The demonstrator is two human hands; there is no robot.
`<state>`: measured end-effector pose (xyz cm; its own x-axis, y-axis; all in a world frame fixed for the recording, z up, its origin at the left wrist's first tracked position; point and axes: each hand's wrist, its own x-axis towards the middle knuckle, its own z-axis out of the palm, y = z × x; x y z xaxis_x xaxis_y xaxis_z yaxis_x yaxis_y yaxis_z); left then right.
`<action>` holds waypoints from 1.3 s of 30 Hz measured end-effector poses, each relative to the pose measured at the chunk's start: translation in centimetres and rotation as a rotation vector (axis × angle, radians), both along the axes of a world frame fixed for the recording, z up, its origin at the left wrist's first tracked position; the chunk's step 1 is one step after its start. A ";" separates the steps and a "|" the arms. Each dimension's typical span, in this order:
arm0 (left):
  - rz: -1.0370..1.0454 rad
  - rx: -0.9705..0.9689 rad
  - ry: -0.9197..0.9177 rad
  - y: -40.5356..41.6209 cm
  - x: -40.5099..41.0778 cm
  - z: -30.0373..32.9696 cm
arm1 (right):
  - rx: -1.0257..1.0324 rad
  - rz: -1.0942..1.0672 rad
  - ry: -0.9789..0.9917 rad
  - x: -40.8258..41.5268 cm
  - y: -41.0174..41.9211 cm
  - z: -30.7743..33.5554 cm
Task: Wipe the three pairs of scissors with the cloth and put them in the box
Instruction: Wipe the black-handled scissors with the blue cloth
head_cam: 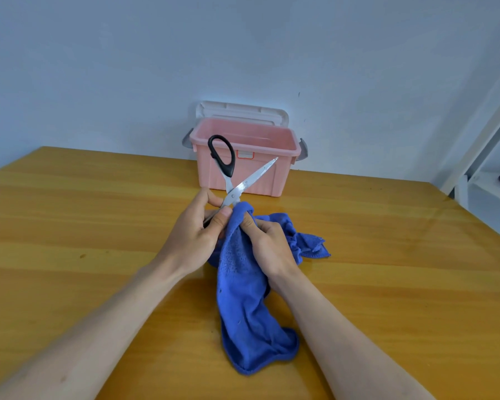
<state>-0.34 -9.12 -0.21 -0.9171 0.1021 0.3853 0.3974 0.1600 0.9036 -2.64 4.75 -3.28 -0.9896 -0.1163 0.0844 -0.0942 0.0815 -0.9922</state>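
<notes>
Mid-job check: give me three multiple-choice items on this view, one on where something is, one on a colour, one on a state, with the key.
1. Where is the box?
A. at the table's far edge by the wall
B. beside the left elbow
C. under the cloth

2. What colour is the cloth?
A. pink
B. blue
C. white

3. How are the scissors?
A. shut, flat on the table
B. inside the box
C. open, held up in the left hand

Key: 1 A, the box stands against the wall behind the hands. 2 B, the cloth the right hand grips is blue. 3 C, blade and black handle spread apart above the table.
</notes>
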 end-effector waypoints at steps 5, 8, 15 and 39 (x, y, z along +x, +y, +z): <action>0.058 0.076 -0.039 0.3 -0.2 -0.3 | -0.020 0.020 -0.040 -0.3 0.4 -0.4; 0.078 0.127 -0.044 0.3 -0.3 -0.1 | -0.026 0.037 -0.059 -0.4 0.5 -0.4; 0.071 0.181 -0.041 0.2 -0.2 0.2 | -0.024 0.068 -0.032 -0.1 0.6 -0.1; 0.117 0.176 -0.013 -1.1 -0.4 1.0 | -0.006 0.034 -0.066 0.2 1.3 -0.2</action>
